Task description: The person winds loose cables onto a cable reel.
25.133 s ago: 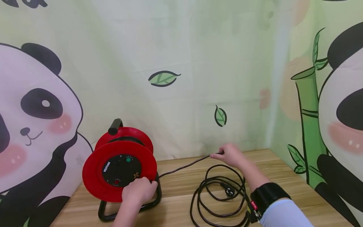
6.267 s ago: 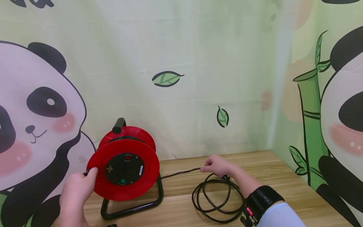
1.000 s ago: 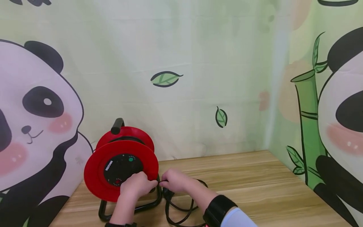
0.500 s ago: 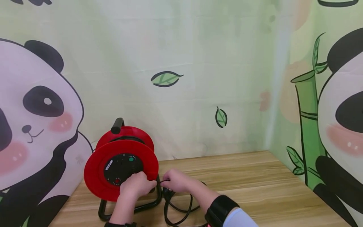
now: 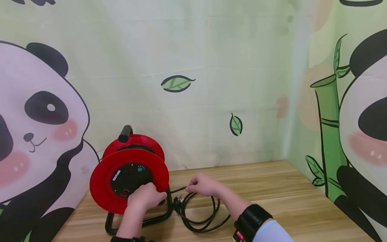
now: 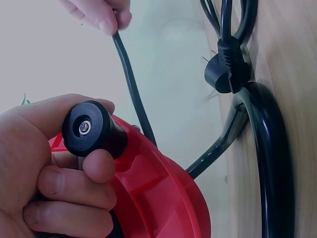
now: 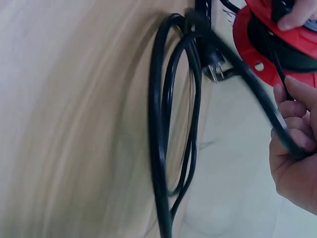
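Observation:
A red cable reel (image 5: 102, 181) with a black socket panel stands on a black tube frame (image 5: 157, 220). My left hand (image 5: 144, 199) grips the black crank knob (image 6: 94, 129) on the reel's face, with thumb and fingers curled about it in the left wrist view. To the right of the reel, my right hand (image 5: 204, 185) pinches the black cable (image 5: 178, 190), which runs from the reel into my fingers. In the right wrist view the cable also passes through the curled palm. The loose end lies in loops below that hand, its plug (image 5: 177, 203) beside the frame's foot.
The wooden tabletop (image 5: 257, 181) reaches right and back to a printed panda curtain (image 5: 193, 134). The reel's carrying handle (image 5: 125, 133) sticks up at its top. Looped cable (image 7: 158, 124) lies on the wood near the plug.
Over the last second my right hand has moved right and slightly up along the cable, away from the reel, baring the plug. My left hand stays on the knob. The loops have shrunk since much earlier.

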Demonstrator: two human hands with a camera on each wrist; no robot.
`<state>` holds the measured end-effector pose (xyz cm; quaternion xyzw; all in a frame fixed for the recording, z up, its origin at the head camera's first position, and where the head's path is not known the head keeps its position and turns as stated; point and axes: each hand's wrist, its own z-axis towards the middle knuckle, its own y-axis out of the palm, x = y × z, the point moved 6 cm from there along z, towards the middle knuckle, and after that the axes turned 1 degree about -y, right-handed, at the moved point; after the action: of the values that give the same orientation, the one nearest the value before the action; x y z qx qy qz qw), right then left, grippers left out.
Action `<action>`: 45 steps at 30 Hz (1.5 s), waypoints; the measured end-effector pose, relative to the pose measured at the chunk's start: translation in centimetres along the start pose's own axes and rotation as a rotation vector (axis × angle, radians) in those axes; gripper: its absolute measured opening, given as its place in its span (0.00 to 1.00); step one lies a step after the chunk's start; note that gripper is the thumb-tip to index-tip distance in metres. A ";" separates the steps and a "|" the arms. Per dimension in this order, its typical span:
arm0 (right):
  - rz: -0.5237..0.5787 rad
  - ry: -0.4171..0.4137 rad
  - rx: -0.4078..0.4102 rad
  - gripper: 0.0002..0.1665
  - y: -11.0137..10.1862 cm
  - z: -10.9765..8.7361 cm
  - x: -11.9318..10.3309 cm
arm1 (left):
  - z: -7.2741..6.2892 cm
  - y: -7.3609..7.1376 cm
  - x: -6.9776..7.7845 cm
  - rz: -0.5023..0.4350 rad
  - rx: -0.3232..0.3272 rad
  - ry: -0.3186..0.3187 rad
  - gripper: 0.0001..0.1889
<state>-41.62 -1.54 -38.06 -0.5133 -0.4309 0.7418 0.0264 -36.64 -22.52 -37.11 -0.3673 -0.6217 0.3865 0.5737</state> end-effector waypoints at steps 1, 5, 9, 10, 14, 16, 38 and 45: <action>0.001 0.001 -0.001 0.13 -0.4 -0.1 0.1 | 0.0 0.0 0.0 0.003 0.001 0.001 0.17; -0.023 -0.001 0.024 0.18 -2.0 -0.7 0.9 | -0.1 0.0 0.2 0.009 0.006 0.014 0.18; -0.097 -0.003 0.083 0.26 -4.3 -1.5 1.8 | -0.1 -0.1 0.3 0.009 0.003 0.018 0.18; -0.115 -0.002 0.097 0.27 -4.9 -1.7 2.0 | -0.1 -0.1 0.3 0.009 0.004 0.017 0.18; -0.157 0.020 0.148 0.30 -7.0 -2.5 2.9 | 0.0 -0.2 0.2 0.003 0.003 0.010 0.18; -0.168 0.033 0.167 0.31 -7.9 -2.8 3.4 | 0.1 -0.3 0.1 -0.001 0.002 0.009 0.17; -0.249 0.143 0.365 0.27 -14.0 -5.5 8.1 | 0.1 0.2 -0.2 -0.011 -0.007 -0.002 0.18; -0.278 0.147 0.403 0.27 -15.0 -6.1 8.9 | 0.0 0.1 -0.3 -0.023 -0.009 -0.007 0.17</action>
<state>-47.13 15.93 -35.25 -0.4859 -0.3376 0.7626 0.2613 -36.62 -22.76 -37.36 -0.3613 -0.6295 0.3785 0.5744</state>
